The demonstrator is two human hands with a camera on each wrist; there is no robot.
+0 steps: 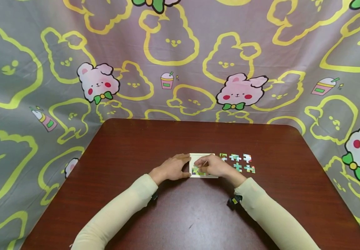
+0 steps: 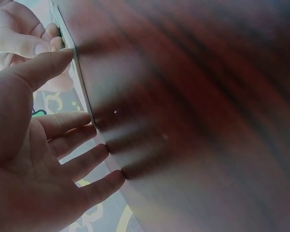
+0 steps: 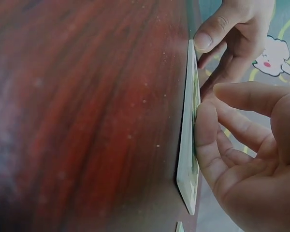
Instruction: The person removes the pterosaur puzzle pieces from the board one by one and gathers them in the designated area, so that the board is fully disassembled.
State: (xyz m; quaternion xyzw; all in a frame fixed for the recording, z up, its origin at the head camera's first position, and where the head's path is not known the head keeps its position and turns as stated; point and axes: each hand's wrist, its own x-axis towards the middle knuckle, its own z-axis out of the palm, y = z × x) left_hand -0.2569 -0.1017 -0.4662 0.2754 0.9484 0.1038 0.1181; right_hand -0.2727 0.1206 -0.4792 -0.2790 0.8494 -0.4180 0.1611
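Observation:
A pale rectangular puzzle tray (image 1: 211,175) lies on the table, with colourful jigsaw pieces (image 1: 198,171) fitted along its near part. My left hand (image 1: 173,168) rests at the tray's left side, fingers spread and nearly straight; its thumb (image 2: 58,65) touches the tray's edge and its fingertips reach the tabletop. Over the tray is my right hand (image 1: 214,165), its fingers bent down to the tray's surface. In the right wrist view, the index finger (image 3: 207,125) touches the tray area and the thumb stands slightly apart, with nothing visible between them. The hand hides part of the pieces.
Several loose jigsaw pieces (image 1: 235,157) lie in two rough rows to the right of the tray, partly behind my right hand. The brown table (image 1: 186,208) ends at a patterned curtain (image 1: 180,69) at the back and sides.

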